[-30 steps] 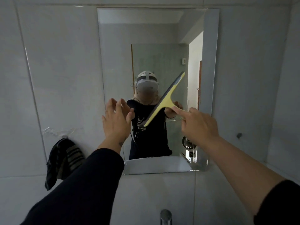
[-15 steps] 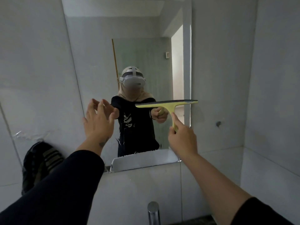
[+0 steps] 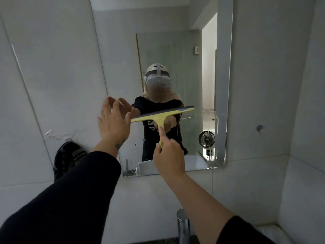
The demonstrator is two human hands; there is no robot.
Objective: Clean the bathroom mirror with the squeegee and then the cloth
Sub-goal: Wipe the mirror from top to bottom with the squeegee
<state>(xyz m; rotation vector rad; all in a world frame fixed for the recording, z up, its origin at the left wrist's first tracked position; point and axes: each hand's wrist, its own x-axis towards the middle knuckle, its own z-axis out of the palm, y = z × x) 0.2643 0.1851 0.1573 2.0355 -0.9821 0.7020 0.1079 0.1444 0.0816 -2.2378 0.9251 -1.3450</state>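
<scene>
Squeegee point(image 3: 162, 115) in hand, a person stands before a bathroom mirror point(image 3: 119, 55) with the wiping stage of the job under way. Nearest the camera, below the mirror, the chrome top of a tap point(image 3: 182, 215) rises between two dark-sleeved forearms. Farther out, the right hand point(image 3: 169, 158) is closed around the lower end of the tool's yellow stem, forefinger laid up along it, so the blade runs almost level across the mirror's middle, its right end a little higher. The left hand point(image 3: 112, 123) is spread wide and holds nothing, its fingertips just at the blade's left end (whether they touch it, or the glass, cannot be told). The blade itself looks to be at or just off the glass. Judging by its build, the tool should be light and stiff, a thin plastic T with a soft rubber edge; the stem is the natural place to grip, low down as here, leaving the wrist free to set the blade angle. Wet plastic could slip, so a firm hold seems wise. Left of the mirror's lower corner, a dark striped cloth point(image 3: 69, 158) hangs on the tiled wall point(image 3: 52, 67), apparently waiting for the second stage.
</scene>
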